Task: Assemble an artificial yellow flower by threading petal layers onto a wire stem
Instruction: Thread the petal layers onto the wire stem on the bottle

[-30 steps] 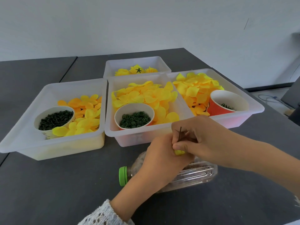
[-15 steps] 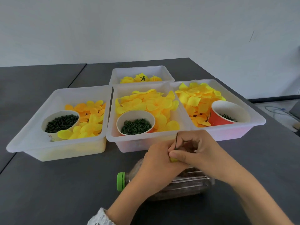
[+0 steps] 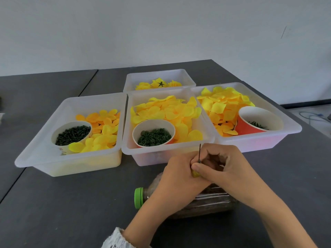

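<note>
Our left hand (image 3: 176, 178) grips a yellow petal (image 3: 194, 173) while our right hand (image 3: 223, 165) pinches the upright wire (image 3: 199, 152) at its twelve o'clock, apparently steadying it for threading, above a bottle (image 3: 197, 203) lying flat

Dark grey table (image 3: 53, 203), with a seam running from the far edge to the left near side. Four translucent white plastic bins rest directly on it: left bin (image 3: 35, 154), centre bin (image 3: 143, 158), right bin (image 3: 290, 129), and a smaller rear bin (image 3: 132, 81) behind the centre one. A clear plastic bottle (image 3: 206, 206) with a green cap (image 3: 138, 197) lies on its side near the front edge.
</note>
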`<control>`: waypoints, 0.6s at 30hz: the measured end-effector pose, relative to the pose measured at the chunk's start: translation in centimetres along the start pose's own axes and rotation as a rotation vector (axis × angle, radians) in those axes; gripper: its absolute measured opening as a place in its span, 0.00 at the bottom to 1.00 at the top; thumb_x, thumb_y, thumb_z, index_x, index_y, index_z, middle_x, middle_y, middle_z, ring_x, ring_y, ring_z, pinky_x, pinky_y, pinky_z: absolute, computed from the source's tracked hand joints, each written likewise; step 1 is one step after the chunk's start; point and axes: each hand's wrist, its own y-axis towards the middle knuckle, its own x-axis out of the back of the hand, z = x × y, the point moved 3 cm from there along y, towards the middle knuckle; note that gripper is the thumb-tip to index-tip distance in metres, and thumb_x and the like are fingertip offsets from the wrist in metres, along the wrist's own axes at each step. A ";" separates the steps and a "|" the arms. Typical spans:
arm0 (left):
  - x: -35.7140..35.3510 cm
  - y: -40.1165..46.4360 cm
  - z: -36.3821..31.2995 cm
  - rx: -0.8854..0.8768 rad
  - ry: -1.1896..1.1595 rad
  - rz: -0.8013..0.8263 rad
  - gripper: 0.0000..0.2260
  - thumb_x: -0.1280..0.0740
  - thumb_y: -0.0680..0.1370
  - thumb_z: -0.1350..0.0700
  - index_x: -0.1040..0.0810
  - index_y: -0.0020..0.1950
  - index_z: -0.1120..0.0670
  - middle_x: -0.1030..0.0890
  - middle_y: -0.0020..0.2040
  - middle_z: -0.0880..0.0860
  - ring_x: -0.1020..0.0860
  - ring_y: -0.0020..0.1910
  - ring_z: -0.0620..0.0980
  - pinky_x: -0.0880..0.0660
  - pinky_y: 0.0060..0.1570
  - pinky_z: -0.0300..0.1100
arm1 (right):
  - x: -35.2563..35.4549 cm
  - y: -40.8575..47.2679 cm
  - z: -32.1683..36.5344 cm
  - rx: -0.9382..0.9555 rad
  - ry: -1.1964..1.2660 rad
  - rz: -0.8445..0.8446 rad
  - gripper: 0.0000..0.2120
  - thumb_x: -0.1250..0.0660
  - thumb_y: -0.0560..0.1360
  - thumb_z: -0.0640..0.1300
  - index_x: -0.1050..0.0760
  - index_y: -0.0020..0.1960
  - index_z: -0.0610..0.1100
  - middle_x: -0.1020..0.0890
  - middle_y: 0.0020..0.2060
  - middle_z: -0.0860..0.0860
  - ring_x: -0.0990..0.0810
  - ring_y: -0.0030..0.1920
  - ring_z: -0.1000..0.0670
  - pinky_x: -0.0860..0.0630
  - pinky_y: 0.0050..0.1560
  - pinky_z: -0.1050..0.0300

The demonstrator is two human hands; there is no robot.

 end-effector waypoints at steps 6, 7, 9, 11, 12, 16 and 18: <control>0.1 -0.1 -0.2 -0.017 -0.010 0.000 0.05 0.32 0.72 0.50 0.21 0.45 0.49 0.18 0.40 0.49 0.19 0.42 0.46 0.21 0.44 0.54 | -0.1 -0.1 0.1 -0.011 -0.005 -0.011 0.06 0.28 0.71 0.41 0.21 0.38 0.50 0.17 0.36 0.55 0.18 0.41 0.54 0.27 0.42 0.68; 0.1 -0.2 -0.2 -0.017 -0.011 -0.003 0.06 0.33 0.71 0.49 0.22 0.44 0.49 0.18 0.39 0.49 0.19 0.42 0.46 0.21 0.44 0.53 | -0.1 -0.1 0.1 -0.010 -0.003 -0.011 0.07 0.28 0.71 0.41 0.21 0.38 0.52 0.17 0.37 0.54 0.18 0.41 0.53 0.26 0.42 0.67; 0.1 -0.2 -0.2 -0.016 -0.001 -0.007 0.06 0.34 0.70 0.48 0.22 0.42 0.50 0.18 0.38 0.49 0.19 0.41 0.47 0.21 0.44 0.54 | -0.1 -0.1 0.1 -0.003 -0.003 -0.014 0.08 0.27 0.71 0.42 0.21 0.37 0.54 0.17 0.37 0.53 0.18 0.41 0.51 0.25 0.42 0.65; 0.1 -0.2 -0.2 -0.018 0.003 -0.006 0.05 0.33 0.71 0.50 0.23 0.42 0.50 0.19 0.38 0.50 0.20 0.41 0.49 0.22 0.43 0.55 | -0.1 -0.1 0.0 -0.001 -0.002 -0.017 0.08 0.28 0.71 0.42 0.21 0.38 0.53 0.17 0.37 0.52 0.19 0.41 0.50 0.23 0.42 0.62; 0.1 -0.2 -0.2 -0.020 0.002 -0.007 0.04 0.33 0.71 0.51 0.23 0.41 0.50 0.19 0.38 0.50 0.20 0.41 0.49 0.22 0.43 0.56 | -0.1 -0.2 0.0 -0.003 -0.001 -0.019 0.07 0.28 0.71 0.42 0.21 0.38 0.53 0.17 0.37 0.52 0.19 0.41 0.50 0.23 0.42 0.60; 0.1 -0.2 -0.3 -0.020 0.018 -0.006 0.03 0.33 0.71 0.51 0.23 0.41 0.50 0.19 0.38 0.51 0.20 0.41 0.50 0.22 0.44 0.57 | -0.1 -0.3 0.0 -0.006 -0.010 -0.021 0.06 0.28 0.72 0.43 0.21 0.39 0.53 0.17 0.37 0.51 0.18 0.41 0.49 0.22 0.43 0.57; 0.1 -0.3 -0.3 -0.017 0.018 -0.009 0.03 0.33 0.71 0.51 0.24 0.41 0.50 0.20 0.37 0.51 0.20 0.41 0.51 0.22 0.44 0.57 | -0.1 -0.3 0.0 -0.003 -0.011 -0.023 0.08 0.28 0.72 0.42 0.21 0.39 0.54 0.17 0.37 0.51 0.18 0.41 0.50 0.22 0.43 0.59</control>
